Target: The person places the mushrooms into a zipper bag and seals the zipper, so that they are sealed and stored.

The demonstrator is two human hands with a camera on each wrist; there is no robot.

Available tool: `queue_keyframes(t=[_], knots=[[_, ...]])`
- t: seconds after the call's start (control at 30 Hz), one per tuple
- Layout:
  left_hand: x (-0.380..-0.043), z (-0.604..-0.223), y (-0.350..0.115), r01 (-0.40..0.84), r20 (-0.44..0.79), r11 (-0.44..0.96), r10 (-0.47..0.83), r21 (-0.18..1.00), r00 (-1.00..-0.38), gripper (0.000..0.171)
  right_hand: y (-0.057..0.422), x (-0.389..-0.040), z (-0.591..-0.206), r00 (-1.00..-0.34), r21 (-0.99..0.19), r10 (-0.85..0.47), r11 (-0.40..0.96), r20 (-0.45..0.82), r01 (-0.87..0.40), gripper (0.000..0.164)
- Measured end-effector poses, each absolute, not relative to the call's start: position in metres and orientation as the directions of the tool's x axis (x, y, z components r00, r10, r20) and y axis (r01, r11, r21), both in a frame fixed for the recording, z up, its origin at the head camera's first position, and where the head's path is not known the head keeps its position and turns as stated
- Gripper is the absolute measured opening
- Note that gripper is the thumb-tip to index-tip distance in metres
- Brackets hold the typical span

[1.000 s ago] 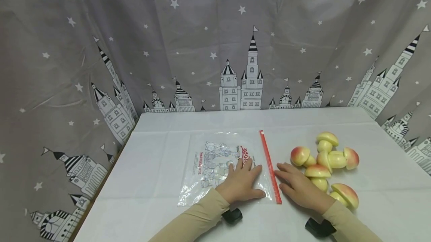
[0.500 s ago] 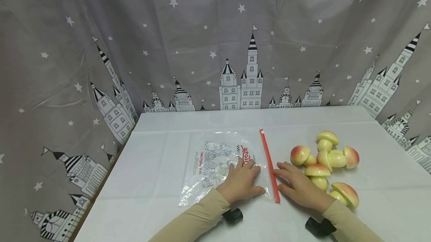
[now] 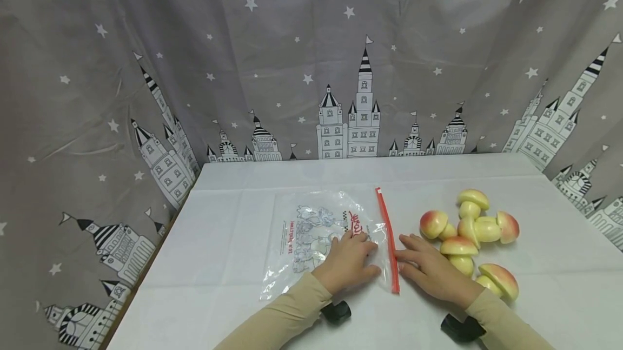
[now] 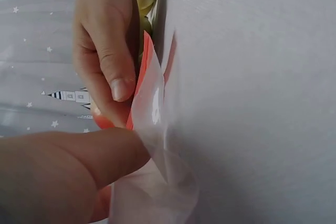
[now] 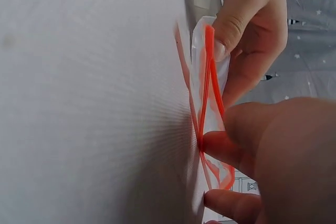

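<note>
Likely light, limp and slippery, the flat clear-plastic bag (image 3: 311, 231) suits pinching by its red zip strip (image 3: 388, 231) between left hand (image 3: 346, 266) and right hand (image 3: 432, 270), both loosely spread, no firm grip visible

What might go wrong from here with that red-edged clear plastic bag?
The thin, clear plastic bag is wrinkled, so it might slip or crumple under the left hand. Its narrow red plastic strips stand parted beside the right hand, but may fall together. Yellow-and-red mushroom-shaped pieces lie close to that hand, so one might get knocked.
</note>
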State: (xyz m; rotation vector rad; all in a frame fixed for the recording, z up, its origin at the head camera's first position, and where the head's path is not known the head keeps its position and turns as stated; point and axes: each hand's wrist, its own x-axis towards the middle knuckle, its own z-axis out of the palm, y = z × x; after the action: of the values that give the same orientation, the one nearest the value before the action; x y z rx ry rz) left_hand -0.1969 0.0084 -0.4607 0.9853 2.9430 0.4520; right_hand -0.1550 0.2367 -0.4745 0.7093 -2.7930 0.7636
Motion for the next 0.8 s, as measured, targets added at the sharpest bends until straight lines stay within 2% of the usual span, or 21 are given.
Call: queue_keyframes(t=[0.43, 0.63, 0.8], knots=[[-0.194, -0.458, 0.011, 0.617, 0.142, 0.729, 0.605, 0.296, -0.783, 0.030, 0.238, -0.157, -0.480, -0.857, -0.394, -0.402, 0.766, 0.322, -0.507, 0.022], [-0.187, -0.458, 0.012, 0.578, 0.135, 0.751, 0.567, 0.320, -0.812, 0.025, 0.232, -0.161, -0.475, -0.874, -0.395, -0.381, 0.784, 0.303, -0.479, 0.018], [-0.184, -0.458, 0.014, 0.576, 0.133, 0.746, 0.567, 0.335, -0.813, 0.026, 0.226, -0.167, -0.473, -0.867, -0.360, -0.393, 0.795, 0.307, -0.488, 0.024]])
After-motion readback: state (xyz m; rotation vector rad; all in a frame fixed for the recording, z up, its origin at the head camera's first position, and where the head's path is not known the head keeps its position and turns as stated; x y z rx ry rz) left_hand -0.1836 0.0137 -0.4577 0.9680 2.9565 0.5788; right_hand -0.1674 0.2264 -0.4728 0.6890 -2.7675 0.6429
